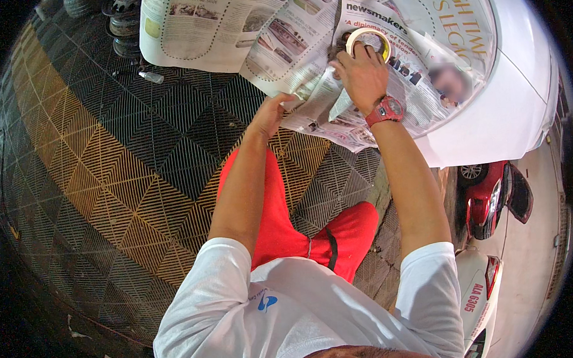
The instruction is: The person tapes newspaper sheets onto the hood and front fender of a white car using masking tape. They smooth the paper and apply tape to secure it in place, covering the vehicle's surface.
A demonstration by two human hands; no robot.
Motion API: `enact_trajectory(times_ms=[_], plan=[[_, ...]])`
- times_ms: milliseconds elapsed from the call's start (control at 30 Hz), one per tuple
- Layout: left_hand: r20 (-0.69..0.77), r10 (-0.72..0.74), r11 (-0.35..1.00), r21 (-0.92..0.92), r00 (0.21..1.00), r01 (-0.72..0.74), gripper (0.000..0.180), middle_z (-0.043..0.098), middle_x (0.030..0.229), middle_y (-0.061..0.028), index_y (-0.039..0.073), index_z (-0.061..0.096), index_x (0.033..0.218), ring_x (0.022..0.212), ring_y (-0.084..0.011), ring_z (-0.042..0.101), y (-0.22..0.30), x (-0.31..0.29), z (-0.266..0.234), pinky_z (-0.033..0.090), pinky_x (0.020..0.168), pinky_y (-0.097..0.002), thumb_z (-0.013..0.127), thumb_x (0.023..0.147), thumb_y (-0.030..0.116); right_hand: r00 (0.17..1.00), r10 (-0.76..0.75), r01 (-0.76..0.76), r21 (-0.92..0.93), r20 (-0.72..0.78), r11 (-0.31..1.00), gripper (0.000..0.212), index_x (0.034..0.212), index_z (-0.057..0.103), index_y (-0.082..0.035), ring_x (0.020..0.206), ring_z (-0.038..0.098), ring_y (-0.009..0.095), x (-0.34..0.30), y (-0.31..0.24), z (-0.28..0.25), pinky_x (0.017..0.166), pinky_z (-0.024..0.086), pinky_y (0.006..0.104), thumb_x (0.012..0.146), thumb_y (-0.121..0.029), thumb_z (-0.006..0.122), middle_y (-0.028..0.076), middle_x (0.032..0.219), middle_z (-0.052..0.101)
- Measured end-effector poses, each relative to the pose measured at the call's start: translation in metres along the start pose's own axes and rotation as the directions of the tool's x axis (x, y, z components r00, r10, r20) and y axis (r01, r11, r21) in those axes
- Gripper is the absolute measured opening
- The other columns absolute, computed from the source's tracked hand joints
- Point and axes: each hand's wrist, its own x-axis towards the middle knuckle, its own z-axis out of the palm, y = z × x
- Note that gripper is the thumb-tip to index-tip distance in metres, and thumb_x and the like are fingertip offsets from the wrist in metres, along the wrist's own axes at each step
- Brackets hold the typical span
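Sheets of newspaper [295,55] lie over a white car panel [480,125] in front of me. A roll of masking tape [350,41] rests against the paper, and my right hand [365,78] has its fingers curled into the ring. A red watch [386,110] is on that wrist. Further left and nearer to me, my left hand [270,118] pinches the lower edge of the newspaper between thumb and fingers. The paper is creased and folded between my two hands.
Black, grey and yellow ribbed floor tiles [110,185] spread below and to the left. A small translucent object [151,77] lies on them, near dark round metal parts [125,27]. At the right stand a red car [483,213] with something opened out and another white car [476,286].
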Motion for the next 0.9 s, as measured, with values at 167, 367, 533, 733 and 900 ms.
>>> enact_trajectory(times_ms=[167,367,533,733,900], plan=[[0.034,0.033,0.999,-0.013,0.999,-0.033,0.044,0.070,0.120,-0.0113,0.000,0.063,0.128,0.105,-0.0264,0.066,-0.007,0.010,-0.005,0.052,0.097,-0.0403,0.067,0.090,0.021,0.996,0.051,-0.048,-0.040,0.073,0.998,0.036,0.114,0.075,-0.013,0.105,0.061,0.031,-0.011,-0.008,-0.010,0.088,0.050,0.0478,0.088,-0.038,0.076,0.010,0.110,0.064],[0.021,0.129,0.989,0.066,0.991,-0.130,0.049,0.066,0.130,-0.0120,-0.001,0.057,0.136,0.118,-0.0254,0.062,-0.001,0.011,-0.020,0.044,0.108,-0.0394,0.066,0.098,0.028,0.977,0.194,-0.204,0.117,0.092,0.972,0.047,0.134,0.062,-0.007,0.101,0.062,0.034,-0.023,-0.033,-0.039,0.088,0.050,0.0492,0.092,-0.025,0.071,0.016,0.118,0.063],[-0.428,0.356,0.920,0.315,0.831,-0.232,0.067,0.056,0.143,-0.0122,0.004,0.042,0.152,0.129,-0.0241,0.055,-0.003,-0.045,0.007,0.036,0.116,-0.0404,0.067,0.102,0.040,0.874,0.363,-0.464,0.778,0.324,0.424,0.057,0.148,0.042,-0.004,0.107,0.068,0.039,-0.077,-0.070,-0.098,0.090,0.054,0.0435,0.096,-0.003,0.063,0.024,0.119,0.067],[0.137,0.320,0.794,0.500,0.937,-0.345,0.041,0.063,0.135,-0.0118,0.003,0.061,0.136,0.126,-0.0204,0.059,0.001,-0.144,0.059,0.046,0.109,-0.0369,0.072,0.101,0.022,0.755,0.256,-0.627,0.779,0.603,0.015,0.072,0.159,0.030,-0.007,0.103,0.074,0.038,-0.130,-0.090,-0.121,0.092,0.054,0.0388,0.097,-0.002,0.067,0.023,0.111,0.073],[0.347,0.345,0.415,0.777,0.872,-0.473,0.018,0.068,0.116,-0.0083,0.004,0.072,0.109,0.113,-0.0196,0.065,0.010,-0.156,0.088,0.050,0.101,-0.0345,0.077,0.093,0.009,0.766,0.147,-0.641,0.763,0.626,0.088,0.075,0.161,0.032,-0.009,0.097,0.074,0.037,-0.149,-0.093,-0.122,0.083,0.055,0.0413,0.096,-0.004,0.069,0.019,0.098,0.073]])
